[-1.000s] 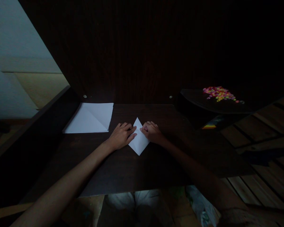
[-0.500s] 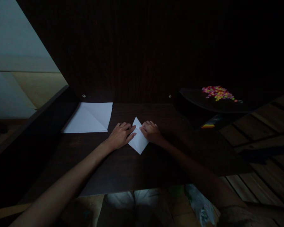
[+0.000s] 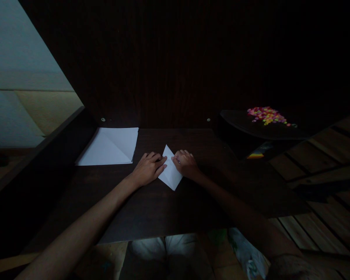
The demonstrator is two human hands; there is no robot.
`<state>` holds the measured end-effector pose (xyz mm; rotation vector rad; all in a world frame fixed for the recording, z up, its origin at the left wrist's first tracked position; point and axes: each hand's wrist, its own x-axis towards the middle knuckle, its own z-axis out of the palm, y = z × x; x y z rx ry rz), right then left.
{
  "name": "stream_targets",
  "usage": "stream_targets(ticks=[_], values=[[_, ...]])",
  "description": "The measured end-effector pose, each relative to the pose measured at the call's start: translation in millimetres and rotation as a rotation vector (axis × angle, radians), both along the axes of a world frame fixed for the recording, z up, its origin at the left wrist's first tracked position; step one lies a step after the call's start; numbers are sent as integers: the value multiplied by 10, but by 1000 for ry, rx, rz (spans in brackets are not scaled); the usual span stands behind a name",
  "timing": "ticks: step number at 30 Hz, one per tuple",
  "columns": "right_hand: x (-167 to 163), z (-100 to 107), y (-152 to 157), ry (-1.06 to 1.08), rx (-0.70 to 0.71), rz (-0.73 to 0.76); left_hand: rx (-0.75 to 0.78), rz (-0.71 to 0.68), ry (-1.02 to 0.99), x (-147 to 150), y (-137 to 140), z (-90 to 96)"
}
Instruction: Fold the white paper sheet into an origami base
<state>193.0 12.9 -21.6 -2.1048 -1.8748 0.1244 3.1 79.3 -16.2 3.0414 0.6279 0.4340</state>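
Note:
A white sheet of folded paper (image 3: 171, 177) lies on the dark tabletop in a diamond shape, one point facing away from me and one toward me. My left hand (image 3: 148, 168) holds its left edge, with thumb and forefinger on top of the paper. On the opposite edge, my right hand (image 3: 186, 164) has curled fingers and its thumb pressed onto the paper. The fingers partly cover both side corners.
A stack of white paper (image 3: 112, 146) rests at the back left of the desk (image 3: 140, 217). On a raised curved shelf (image 3: 236, 122) to the right sits a heap of small colourful pieces (image 3: 266, 115). A dark upright panel (image 3: 151, 70) closes off the back.
Both hands keep their hold on the folded paper and have barely moved. The paper's near point has shifted very slightly to the right.

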Motion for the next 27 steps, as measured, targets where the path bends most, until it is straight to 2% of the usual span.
stream_targets(ticks=[9,19,22,25,27], values=[[19,27,-6,67,40,11,-137,39,-38,20,78,13],[77,6,-12,113,84,29,-199,54,-77,54,120,22],[172,0,-3,106,142,166,-211,43,-58,46,98,53],[306,39,-22,95,160,425,-194,30,-23,17,53,87],[385,93,-56,126,114,595,-180,4,9,-16,29,105]])
